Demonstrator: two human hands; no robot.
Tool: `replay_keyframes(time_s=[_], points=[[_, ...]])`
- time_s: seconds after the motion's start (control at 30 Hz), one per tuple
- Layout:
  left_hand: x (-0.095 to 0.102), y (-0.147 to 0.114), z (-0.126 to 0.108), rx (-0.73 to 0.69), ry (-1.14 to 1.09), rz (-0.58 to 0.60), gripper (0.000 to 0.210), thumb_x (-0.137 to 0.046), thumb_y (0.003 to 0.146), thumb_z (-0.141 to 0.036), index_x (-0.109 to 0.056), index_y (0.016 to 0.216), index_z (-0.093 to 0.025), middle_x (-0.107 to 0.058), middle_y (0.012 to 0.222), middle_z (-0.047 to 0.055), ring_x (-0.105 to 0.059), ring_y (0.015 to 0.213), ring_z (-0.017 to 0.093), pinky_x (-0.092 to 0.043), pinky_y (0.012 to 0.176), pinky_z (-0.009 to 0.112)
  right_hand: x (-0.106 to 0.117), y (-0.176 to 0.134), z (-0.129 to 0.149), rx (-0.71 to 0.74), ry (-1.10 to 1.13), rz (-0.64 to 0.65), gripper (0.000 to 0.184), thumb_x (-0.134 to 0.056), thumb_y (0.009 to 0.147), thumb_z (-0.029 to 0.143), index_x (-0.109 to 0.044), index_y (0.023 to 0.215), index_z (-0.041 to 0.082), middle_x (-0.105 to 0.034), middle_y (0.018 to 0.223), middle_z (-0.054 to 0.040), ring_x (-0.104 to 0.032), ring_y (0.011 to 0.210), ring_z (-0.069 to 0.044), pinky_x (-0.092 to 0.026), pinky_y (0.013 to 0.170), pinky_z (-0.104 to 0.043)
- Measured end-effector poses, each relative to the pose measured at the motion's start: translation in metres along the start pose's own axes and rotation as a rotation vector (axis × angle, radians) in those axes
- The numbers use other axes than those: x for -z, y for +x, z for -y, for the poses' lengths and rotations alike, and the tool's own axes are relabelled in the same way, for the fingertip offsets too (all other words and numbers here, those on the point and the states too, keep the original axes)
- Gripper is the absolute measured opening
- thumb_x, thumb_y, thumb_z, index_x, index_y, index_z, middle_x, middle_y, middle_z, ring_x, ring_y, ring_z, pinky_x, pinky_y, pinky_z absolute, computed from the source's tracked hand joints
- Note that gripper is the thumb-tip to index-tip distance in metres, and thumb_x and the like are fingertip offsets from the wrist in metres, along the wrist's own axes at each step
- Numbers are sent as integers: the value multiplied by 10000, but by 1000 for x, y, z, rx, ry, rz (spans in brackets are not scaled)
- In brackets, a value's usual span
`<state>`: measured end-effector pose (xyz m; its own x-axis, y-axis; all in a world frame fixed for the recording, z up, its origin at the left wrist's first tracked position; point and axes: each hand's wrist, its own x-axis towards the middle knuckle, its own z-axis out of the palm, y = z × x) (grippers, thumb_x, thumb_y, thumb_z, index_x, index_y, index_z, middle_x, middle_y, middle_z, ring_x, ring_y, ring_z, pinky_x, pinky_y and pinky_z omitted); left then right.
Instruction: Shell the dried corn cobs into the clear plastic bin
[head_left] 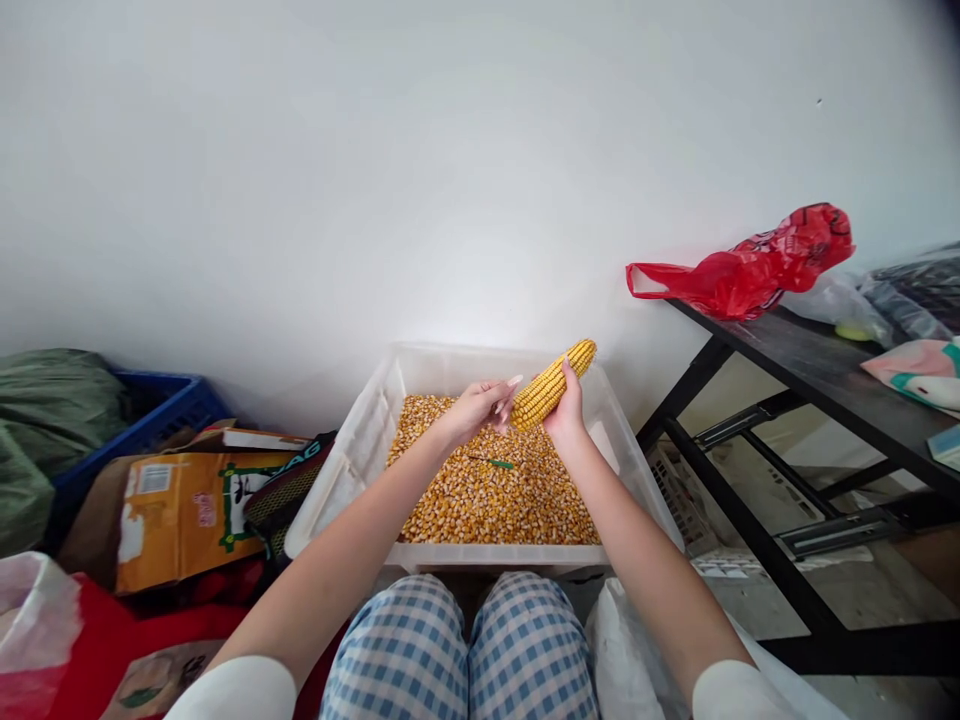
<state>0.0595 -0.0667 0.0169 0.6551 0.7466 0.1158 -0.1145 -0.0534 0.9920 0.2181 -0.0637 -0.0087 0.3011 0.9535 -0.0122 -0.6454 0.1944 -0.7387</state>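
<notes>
My right hand is wrapped around an ear of corn, its thumb along the upper side. The ear is full of yellow kernels and tilts up to the right above a translucent plastic bin. At the lower end of the ear is my left hand, its thumb stretched out apart from the curled fingers; whether the fingertips touch the ear I cannot tell. Loose corn kernels cover the bin's bottom. Among them lies a small green-handled tool with a thin dark shaft.
A white wall rises behind the bin. On the right, a black table carries a red plastic bag and other bags. To the left stand a cardboard box and a blue crate. A white sack is beside my knees.
</notes>
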Motion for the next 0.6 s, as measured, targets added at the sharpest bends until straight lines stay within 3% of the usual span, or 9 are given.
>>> replay_keyframes(time_s=[0.1,0.23,0.33,0.43,0.5,0.6], points=[[5,1,3,42,195,-34,478,-416,759,-594,-328,520,-189,-265,396,-64,-224,348,61,-210,404,232,-5,-4,1,8,82,-89,291,-564,684,474,-491,797,216,-579,613,37,-566,570,-124,-478,554,-249],[15,4,6,1,584,-148,548,-333,755,-653,-409,509,-169,-395,458,-24,-366,452,99,-286,494,242,-8,-5,3,27,93,-134,297,-561,689,471,-490,820,214,-570,621,39,-567,563,-126,-480,534,-249],[18,3,5,43,718,-60,579,-331,738,-671,-476,515,-156,-459,492,-6,-414,486,117,-292,511,247,-8,-5,4,29,98,-151,294,-558,693,465,-488,830,214,-568,622,38,-570,561,-126,-480,526,-247],[16,-1,2,79,669,110,535,-440,695,-653,-428,480,-163,-366,430,-29,-313,404,84,-223,441,245,-8,-5,3,31,85,-133,301,-558,693,465,-488,843,214,-570,622,39,-574,557,-126,-481,522,-246],[15,-3,-1,76,554,162,507,-487,693,-615,-390,474,-168,-305,409,-47,-249,375,64,-184,418,240,-9,-5,2,40,67,-130,307,-562,689,466,-485,848,215,-574,621,44,-574,550,-123,-481,519,-243],[17,-1,-4,37,286,59,485,-478,731,-570,-342,479,-178,-256,391,-61,-209,351,49,-152,397,232,-9,-6,-1,38,37,-116,315,-565,683,471,-483,844,213,-574,600,51,-568,530,-118,-478,509,-237]])
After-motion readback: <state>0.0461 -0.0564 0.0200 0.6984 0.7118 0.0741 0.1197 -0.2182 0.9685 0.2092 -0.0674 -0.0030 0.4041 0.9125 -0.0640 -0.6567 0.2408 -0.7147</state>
